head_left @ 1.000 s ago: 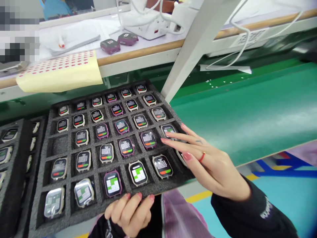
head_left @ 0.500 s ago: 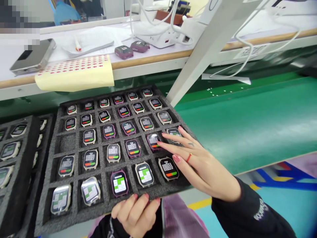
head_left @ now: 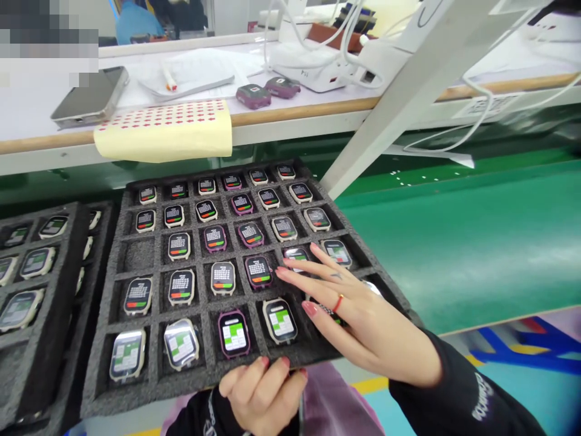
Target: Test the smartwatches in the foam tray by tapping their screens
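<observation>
A dark foam tray point(head_left: 157, 390) holds rows of strapless smartwatches, some with purple and some with pale cases. Most show small text with an orange and green bar; front ones, like the purple smartwatch point(head_left: 234, 333) and the pale smartwatch point(head_left: 280, 321), show white and green blocks. My left hand point(head_left: 265, 390) has its fingers curled over the tray's front edge. Above the tray's right part, my right hand point(head_left: 358, 315) spreads its fingers, holding nothing. Its fingertips lie over a smartwatch point(head_left: 297, 254) with a light screen; whether they touch it I cannot tell. This hand partly hides other watches.
At the left stand more foam trays point(head_left: 75, 272) of watches. A shelf above bears a phone point(head_left: 93, 97), a yellow sticker sheet point(head_left: 163, 130), two purple watch cases point(head_left: 267, 92) and white cables. A slanted white post point(head_left: 385, 115) rises behind the tray, and a green surface point(head_left: 454, 230) extends right.
The view has shifted, moving the tray rightward in the picture. My right hand has moved left relative to the watches. The purple watch under its fingers has gone from dark text to a lighter display.
</observation>
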The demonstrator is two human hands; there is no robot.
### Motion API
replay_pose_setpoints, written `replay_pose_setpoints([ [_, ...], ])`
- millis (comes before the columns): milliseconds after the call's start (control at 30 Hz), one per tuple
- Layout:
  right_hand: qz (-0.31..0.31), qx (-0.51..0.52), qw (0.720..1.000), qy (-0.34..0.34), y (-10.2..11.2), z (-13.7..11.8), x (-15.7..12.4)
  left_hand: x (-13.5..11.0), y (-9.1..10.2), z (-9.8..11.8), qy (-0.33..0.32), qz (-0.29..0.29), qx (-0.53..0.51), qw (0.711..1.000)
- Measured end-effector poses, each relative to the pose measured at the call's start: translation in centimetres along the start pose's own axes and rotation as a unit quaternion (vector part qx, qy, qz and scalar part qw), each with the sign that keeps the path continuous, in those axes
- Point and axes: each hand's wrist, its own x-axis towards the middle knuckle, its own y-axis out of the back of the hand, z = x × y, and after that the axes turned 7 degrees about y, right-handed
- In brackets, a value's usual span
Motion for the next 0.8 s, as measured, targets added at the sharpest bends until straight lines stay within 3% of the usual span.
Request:
replay_pose_setpoints([
  [167,-0.045,-0.009,0.999,0.016,-1.0,-0.5,0.9,-0.2,0.5,-0.3,-0.007,-0.023,-0.006,1.0],
  [333,-0.074,-0.022,0.997,0.03,-0.4,-1.0,1.8,-1.6,0.6,-0.5,-0.012,-0.017,-0.006,1.0],
  [500,-0.117,0.002,0.99,0.083,0.0,-2.0,4.1,-2.9,0.7,-1.2,-0.047,-0.03,0.009,0.998],
  [800,-0.204,-0.016,0.966,0.16,-1.7,-2.1,6.8,-3.1,1.9,-2.6,-0.118,-0.094,0.027,0.988],
])
